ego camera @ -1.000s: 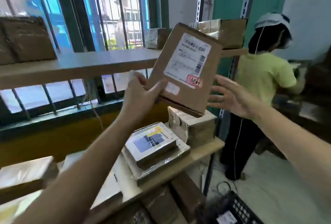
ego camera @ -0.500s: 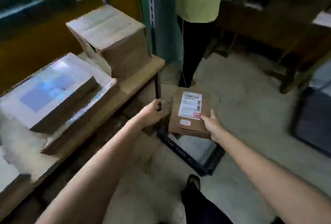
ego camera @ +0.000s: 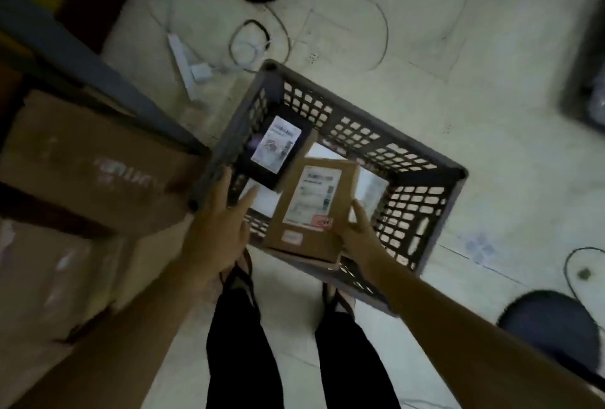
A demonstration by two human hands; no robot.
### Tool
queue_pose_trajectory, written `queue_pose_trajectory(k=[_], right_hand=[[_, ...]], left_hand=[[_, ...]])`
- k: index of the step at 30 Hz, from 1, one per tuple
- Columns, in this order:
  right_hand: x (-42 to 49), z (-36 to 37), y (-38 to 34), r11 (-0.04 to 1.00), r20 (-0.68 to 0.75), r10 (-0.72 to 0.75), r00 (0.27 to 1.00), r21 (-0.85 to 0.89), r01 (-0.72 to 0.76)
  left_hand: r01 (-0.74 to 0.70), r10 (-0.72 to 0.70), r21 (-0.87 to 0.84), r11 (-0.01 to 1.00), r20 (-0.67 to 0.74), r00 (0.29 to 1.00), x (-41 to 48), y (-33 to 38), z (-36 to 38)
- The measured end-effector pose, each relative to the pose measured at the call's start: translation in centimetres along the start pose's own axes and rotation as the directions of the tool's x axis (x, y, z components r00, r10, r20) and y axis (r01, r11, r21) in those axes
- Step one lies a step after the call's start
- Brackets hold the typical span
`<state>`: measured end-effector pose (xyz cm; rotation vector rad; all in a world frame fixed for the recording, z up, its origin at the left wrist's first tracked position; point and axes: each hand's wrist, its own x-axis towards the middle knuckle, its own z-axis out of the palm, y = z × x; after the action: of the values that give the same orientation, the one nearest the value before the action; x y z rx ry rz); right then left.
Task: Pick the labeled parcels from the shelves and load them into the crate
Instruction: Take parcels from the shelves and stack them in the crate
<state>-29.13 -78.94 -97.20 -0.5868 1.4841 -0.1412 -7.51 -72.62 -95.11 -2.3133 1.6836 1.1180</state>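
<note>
Cardboard parcel (ego camera: 309, 209) hangs over the crate (ego camera: 435, 179), right hand (ego camera: 357, 232) fingers gripping it, left hand (ego camera: 222, 215) fingers spread empty; a black parcel (ego camera: 271, 150) already lies inside, loading unfinished

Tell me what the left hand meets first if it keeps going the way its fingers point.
Probably the black parcel inside the crate; the left hand is open, fingers aimed there, though depth is unclear.

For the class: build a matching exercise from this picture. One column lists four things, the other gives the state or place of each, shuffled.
1. brown parcel
2. black parcel
3. left hand
4. crate

A. open, holding nothing
B. lying inside the crate
C. standing on the floor
D. held in the right hand, over the crate

Pairs: 1-D, 2-B, 3-A, 4-C
</note>
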Motion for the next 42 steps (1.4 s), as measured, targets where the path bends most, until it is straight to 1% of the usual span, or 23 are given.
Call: queue_pose_trajectory(k=[3,5,6,8,11,14,17,20,21,22,24,25,27,30,32,33,34,35,36,37,38,40,42], right_hand=[[8.6,4.2,-0.4,1.000,-0.031,-0.021,0.999,0.010,0.021],[13.3,7.0,-1.2,0.996,-0.049,-0.072,0.996,0.051,0.074],[15.3,8.3,-1.3,0.993,-0.065,-0.098,0.993,0.059,0.102],[18.4,10.2,-1.3,0.992,-0.118,-0.124,0.985,-0.003,0.125],[21.0,11.4,-0.3,0.994,-0.200,-0.059,0.978,-0.103,0.039],[22.5,11.7,0.3,0.989,-0.207,-0.042,0.977,-0.146,0.012],[23.0,11.1,0.3,0.978,-0.192,-0.068,0.979,-0.209,0.027],[21.7,9.9,-0.1,0.951,-0.182,-0.086,0.979,-0.308,0.026],[20.6,9.4,-0.4,0.918,-0.180,-0.123,0.976,-0.395,0.043],[19.1,8.8,-0.7,0.859,-0.156,-0.188,0.970,-0.505,0.085],[14.8,7.0,-1.0,0.686,-0.038,-0.349,0.936,-0.691,0.228],[12.0,6.0,-1.1,0.602,0.046,-0.400,0.915,-0.740,0.300],[5.6,3.3,-1.2,0.484,0.188,-0.418,0.889,-0.782,0.393],[-5.5,-0.8,-1.8,0.386,0.336,-0.400,0.853,-0.782,0.489],[-13.2,-2.9,-2.9,0.327,0.419,-0.434,0.797,-0.751,0.573],[-17.0,-3.7,-3.7,0.293,0.457,-0.457,0.763,-0.732,0.615],[-20.5,-4.4,-4.8,0.232,0.503,-0.492,0.710,-0.711,0.664],[-23.9,-4.8,-6.2,0.129,0.563,-0.540,0.626,-0.679,0.722],[-27.0,-5.1,-7.9,0.003,0.626,-0.578,0.523,-0.639,0.769],[-30.0,-5.1,-9.8,-0.109,0.675,-0.603,0.425,-0.597,0.795],[-33.0,-4.8,-11.8,-0.196,0.709,-0.620,0.336,-0.555,0.808],[-39.1,-3.1,-15.9,-0.363,0.771,-0.619,0.150,-0.450,0.816],[-45.5,-0.4,-19.2,-0.520,0.824,-0.566,-0.029,-0.329,0.788]], left_hand=[[-0.179,0.214,0.227,0.957,-0.139,0.967,8.6,-4.0,-0.3],[-0.255,0.309,0.305,0.918,-0.142,0.941,13.2,-5.8,-0.5],[-0.258,0.312,0.314,0.914,-0.136,0.940,15.1,-6.3,-0.4],[-0.226,0.276,0.296,0.928,-0.139,0.951,17.7,-6.6,0.4],[-0.174,0.220,0.241,0.955,-0.179,0.959,18.8,-6.7,2.1],[-0.184,0.231,0.195,0.963,-0.256,0.939,18.7,-7.1,2.9],[-0.209,0.276,0.254,0.945,-0.271,0.922,18.9,-7.2,3.0],[-0.170,0.251,0.323,0.931,-0.226,0.941,18.3,-7.1,2.7],[-0.164,0.248,0.351,0.922,-0.211,0.945,17.6,-6.9,2.5],[-0.168,0.256,0.371,0.913,-0.202,0.945,16.7,-6.5,2.3],[-0.166,0.252,0.351,0.921,-0.215,0.944,14.0,-4.7,1.5],[-0.145,0.223,0.312,0.939,-0.231,0.947,12.0,-3.4,1.0],[-0.080,0.134,0.201,0.976,-0.268,0.954,7.0,-0.2,-0.3],[-0.032,0.028,-0.009,0.999,-0.327,0.945,-2.6,5.4,-3.3],[-0.077,0.048,-0.065,0.995,-0.365,0.930,-9.3,9.1,-6.6],[-0.108,0.079,-0.056,0.993,-0.380,0.921,-12.5,10.8,-8.5],[-0.134,0.111,-0.030,0.990,-0.405,0.907,-15.6,12.2,-10.6],[-0.147,0.135,0.007,0.989,-0.440,0.888,-18.6,13.5,-12.8],[-0.147,0.158,0.061,0.987,-0.484,0.861,-21.5,14.7,-15.2],[-0.141,0.190,0.131,0.981,-0.533,0.824,-24.5,15.7,-17.8],[-0.134,0.232,0.207,0.969,-0.578,0.782,-27.5,16.8,-20.5],[-0.111,0.323,0.350,0.930,-0.640,0.697,-33.8,18.6,-25.7],[-0.064,0.391,0.445,0.893,-0.699,0.599,-40.1,19.8,-30.6]])
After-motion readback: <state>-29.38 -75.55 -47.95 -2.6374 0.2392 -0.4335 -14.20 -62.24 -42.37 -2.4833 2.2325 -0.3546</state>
